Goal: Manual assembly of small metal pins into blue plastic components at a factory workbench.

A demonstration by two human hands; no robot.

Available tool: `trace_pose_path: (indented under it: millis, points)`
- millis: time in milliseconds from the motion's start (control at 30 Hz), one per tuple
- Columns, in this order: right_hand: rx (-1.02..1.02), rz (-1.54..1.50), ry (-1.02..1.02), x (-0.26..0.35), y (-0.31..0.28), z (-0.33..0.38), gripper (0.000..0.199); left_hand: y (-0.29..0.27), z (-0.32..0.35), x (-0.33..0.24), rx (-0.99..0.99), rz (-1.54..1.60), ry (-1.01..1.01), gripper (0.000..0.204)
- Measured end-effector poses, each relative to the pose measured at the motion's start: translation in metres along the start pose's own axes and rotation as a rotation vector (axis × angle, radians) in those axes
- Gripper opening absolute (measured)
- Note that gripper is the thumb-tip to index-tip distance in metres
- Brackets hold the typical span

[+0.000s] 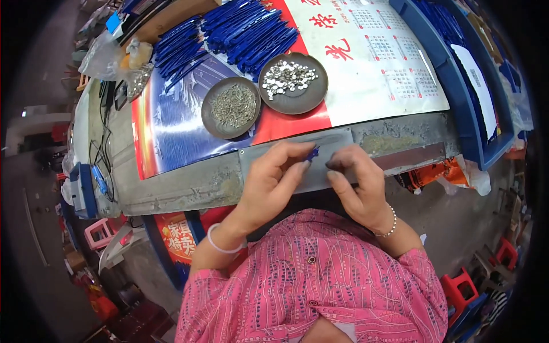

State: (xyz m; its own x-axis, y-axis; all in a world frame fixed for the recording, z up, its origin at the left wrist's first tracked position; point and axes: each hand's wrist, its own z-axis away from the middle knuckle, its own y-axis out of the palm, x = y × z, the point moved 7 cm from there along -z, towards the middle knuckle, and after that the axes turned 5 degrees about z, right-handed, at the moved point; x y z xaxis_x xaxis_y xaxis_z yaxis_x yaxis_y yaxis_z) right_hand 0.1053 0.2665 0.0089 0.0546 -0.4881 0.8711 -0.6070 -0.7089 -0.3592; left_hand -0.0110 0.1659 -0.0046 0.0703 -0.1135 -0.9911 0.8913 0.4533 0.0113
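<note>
Pink shirt point(326, 274) fronts open table edge point(177, 194); left hand point(267, 186) pinches blue piece point(313, 154), right hand's point(364, 187) grip unclear.

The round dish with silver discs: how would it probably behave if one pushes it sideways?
The round dish would probably slide rather than tip, as it looks wide and shallow. The loose silver discs might shift, since they lie uncovered. Pushed left, it would likely bump the dish of thin metal pieces, which sits right beside it.

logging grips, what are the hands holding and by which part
Left hand: a small blue piece, thumb and forefinger; which part is unclear. Right hand: cannot tell.
</note>
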Motion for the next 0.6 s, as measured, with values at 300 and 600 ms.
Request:
trace_pose_path:
  millis: [300,600]
  points:
    - [-0.01,-0.114,-0.095,0.02,0.03,-0.016,0.014,0.008,0.038,0.009,-0.149,0.402,0.085,0.026]
    - [-0.132,0.141,-0.331,0.031,0.046,-0.004,0.02,0.02,0.061,0.017,-0.328,0.252,0.427,0.028]
